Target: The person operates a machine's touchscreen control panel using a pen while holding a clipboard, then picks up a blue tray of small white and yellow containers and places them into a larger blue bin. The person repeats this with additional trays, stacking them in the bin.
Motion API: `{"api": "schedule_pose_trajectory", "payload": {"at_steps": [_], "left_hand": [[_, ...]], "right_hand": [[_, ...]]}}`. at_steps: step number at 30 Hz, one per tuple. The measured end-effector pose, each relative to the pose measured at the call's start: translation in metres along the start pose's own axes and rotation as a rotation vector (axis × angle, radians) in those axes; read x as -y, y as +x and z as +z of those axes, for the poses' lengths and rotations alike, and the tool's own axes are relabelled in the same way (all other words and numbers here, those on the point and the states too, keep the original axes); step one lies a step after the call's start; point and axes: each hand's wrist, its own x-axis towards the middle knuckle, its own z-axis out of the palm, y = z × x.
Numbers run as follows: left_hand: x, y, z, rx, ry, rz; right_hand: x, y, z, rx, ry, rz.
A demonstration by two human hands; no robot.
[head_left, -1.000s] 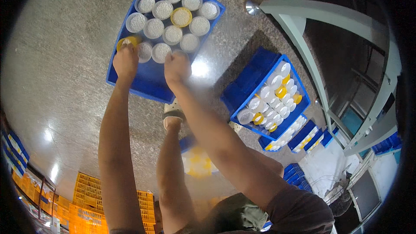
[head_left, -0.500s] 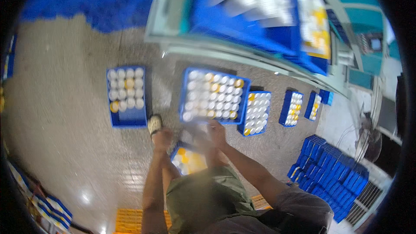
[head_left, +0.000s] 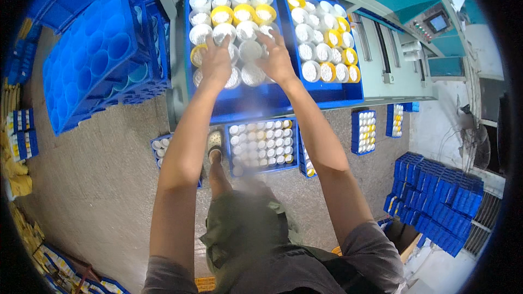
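Note:
My left hand (head_left: 216, 64) reaches over a blue crate (head_left: 239, 110) on the machine's bench, fingers spread across the tops of round white tubs (head_left: 248, 31). Beside it, my right hand (head_left: 277, 61) spreads its fingers over tubs in the same crate. Both hands touch or hover just over the tubs; their undersides are hidden. A few tubs are yellow (head_left: 243, 15), and many show white, fine-grained contents at the top. To the right, a second blue crate (head_left: 340, 95) holds similar white and yellow tubs, with a bare strip along its near side.
Blue trays of tubs, including one tray (head_left: 298, 149) by my feet, stand on the floor. A blue rack with round holes (head_left: 90, 54) is at the left. Stacked blue crates (head_left: 436, 198) stand at the right, below the machine's control panel (head_left: 436, 23).
My hands have gone from low near my legs and the floor trays up and forward to the crate on the bench. The view has tilted toward the machine.

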Motion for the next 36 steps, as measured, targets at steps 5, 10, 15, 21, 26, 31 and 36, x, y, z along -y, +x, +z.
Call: {"api": "schedule_pose_trajectory", "payload": {"at_steps": [5, 10, 15, 21, 26, 31, 36], "left_hand": [[0.009, 0.012, 0.008, 0.084, -0.090, -0.077], [0.012, 0.014, 0.021, 0.095, -0.127, -0.133], [0.009, 0.020, 0.029, 0.120, -0.093, -0.163], [-0.008, -0.003, -0.010, 0.022, -0.129, -0.091], [-0.067, -0.096, -0.066, -0.167, -0.035, 0.018], [-0.137, -0.236, -0.078, -0.132, -0.083, 0.093], [-0.152, -0.336, 0.005, 0.107, -0.237, 0.118]], "right_hand": [[-0.003, 0.010, 0.014, 0.247, -0.216, 0.160], [-0.007, 0.004, 0.014, 0.273, -0.150, 0.207], [-0.006, 0.011, 0.038, 0.263, -0.116, 0.300], [0.014, 0.012, 0.009, 0.209, -0.068, 0.226], [0.071, -0.053, -0.086, 0.006, 0.070, 0.137], [0.101, -0.175, -0.187, 0.083, 0.124, 0.263], [0.063, -0.305, -0.221, 0.247, 0.107, 0.543]]}}
